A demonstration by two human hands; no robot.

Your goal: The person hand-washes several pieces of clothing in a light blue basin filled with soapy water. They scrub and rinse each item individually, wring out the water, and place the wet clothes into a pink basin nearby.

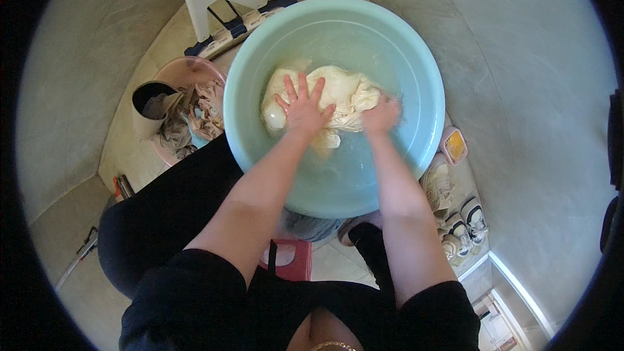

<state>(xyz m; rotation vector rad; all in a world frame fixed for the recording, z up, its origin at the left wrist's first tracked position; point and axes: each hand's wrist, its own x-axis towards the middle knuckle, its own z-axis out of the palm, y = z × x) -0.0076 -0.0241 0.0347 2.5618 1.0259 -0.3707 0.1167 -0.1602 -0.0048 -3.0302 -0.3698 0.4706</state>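
A large light-blue plastic basin [331,204] stands before me with water in it. In the water lies a wet cream-coloured cloth [336,87], bunched up, with a rounded bulge at its left end. My left hand [306,107] rests flat on the cloth with its fingers spread. At the cloth's right end, my right hand [381,113] is partly under water and blurred. Its fingers are curled beside the folds, and whether they grip the fabric is hidden.
A pink basin [165,154] at the left holds crumpled laundry [207,107] and a white cylindrical container [146,122]. Behind stands a white-legged rack [209,5]. Along the right wall are a soap dish [456,146] and several shoes [473,222]. A red stool [297,258] is below me.
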